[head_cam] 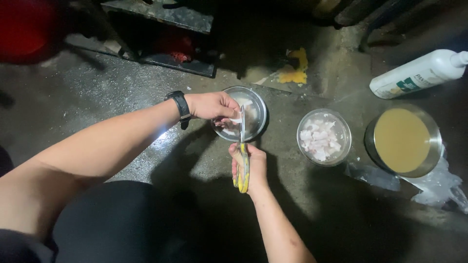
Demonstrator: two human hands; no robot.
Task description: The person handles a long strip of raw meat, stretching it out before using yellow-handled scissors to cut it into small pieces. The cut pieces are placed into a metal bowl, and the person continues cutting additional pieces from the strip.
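A: Over the floor, twelve o'clock — left hand (210, 105) pinches a pale meat piece (233, 120) above the steel bowl (258, 109).
B: Right hand (248, 168) clamped on the yellow-handled knife (242, 160) — blade beside fingers; a slip probably cuts them.

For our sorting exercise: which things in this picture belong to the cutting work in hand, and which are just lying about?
In use:
left hand holding a pale piece
right hand with yellow-handled scissors
steel bowl
glass bowl of cut pieces

Lying about:
white bottle
pot of tan liquid
clear plastic bag
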